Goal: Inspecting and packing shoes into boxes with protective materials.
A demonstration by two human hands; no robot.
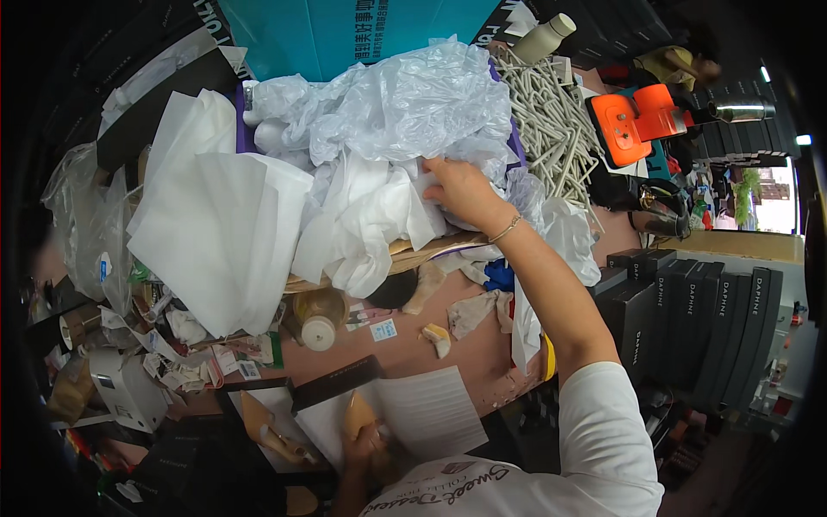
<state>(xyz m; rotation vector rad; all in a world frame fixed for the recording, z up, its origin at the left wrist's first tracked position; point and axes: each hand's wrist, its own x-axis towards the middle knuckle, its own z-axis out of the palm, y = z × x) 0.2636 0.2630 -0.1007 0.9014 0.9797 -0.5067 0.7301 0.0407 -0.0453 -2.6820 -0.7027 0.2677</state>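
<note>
My left hand (369,441) is closed around a tan pointed shoe (358,414), low in the picture over a box lined with white paper. Beside it, the matching tan heeled shoe (269,429) lies on white paper in an open dark box (245,389). My right hand (465,194) reaches across into a heap of crumpled white paper (370,215) and clear plastic bags (413,99). Its thumb and forefinger are apart against the paper; the other fingers are partly hidden. A purple bin (244,121) holds the heap, and flat white sheets (233,215) hang over its left side.
Pale rods (556,121) lie piled right of the bin, with a beige bottle (544,39) behind. An orange device (620,129) stands farther right. A white-capped jar (319,329) and a small pale pad (437,339) sit nearer. Dark shoeboxes (689,319) line the right.
</note>
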